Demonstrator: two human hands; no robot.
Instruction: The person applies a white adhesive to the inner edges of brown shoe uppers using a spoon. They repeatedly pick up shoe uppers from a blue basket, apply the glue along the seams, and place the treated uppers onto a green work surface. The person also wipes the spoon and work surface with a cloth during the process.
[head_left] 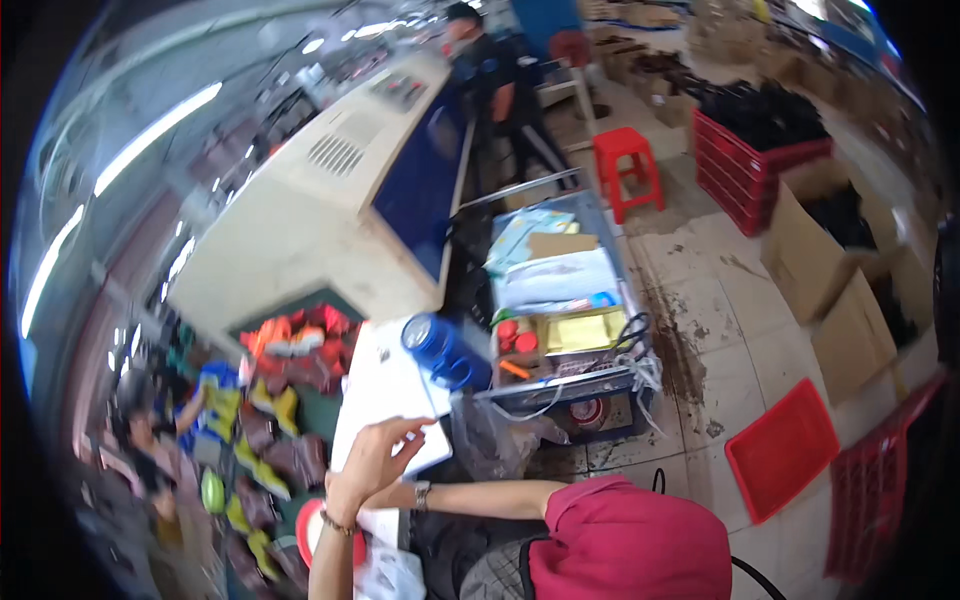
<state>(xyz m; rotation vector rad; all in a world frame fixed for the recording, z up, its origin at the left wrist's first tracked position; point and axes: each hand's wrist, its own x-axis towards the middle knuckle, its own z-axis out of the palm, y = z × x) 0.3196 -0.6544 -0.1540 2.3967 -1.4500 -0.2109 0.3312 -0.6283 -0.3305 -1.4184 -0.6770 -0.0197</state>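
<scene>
My left hand (378, 458) is raised over a white work surface (375, 385), beside a white pad or sheet (433, 447). Its fingers stretch to the right, apart from the thumb, with nothing visible between them. A bracelet circles that wrist. My right arm, in a pink sleeve (640, 530) and wearing a wristwatch, reaches across to the left. My right hand (393, 496) lies at the left wrist, its fingers mostly hidden behind it. Beyond the hands stands a blue lidded jug (440, 352) with a handle.
Right of the jug, an open drawer-like tray (628, 375) holds papers, yellow pads and red caps. Shoe parts (290, 460) cover a green surface at left; another person sits past it. A large machine (300, 200), a standing person (490, 90), red stool (625, 165), crates and cartons surround this spot.
</scene>
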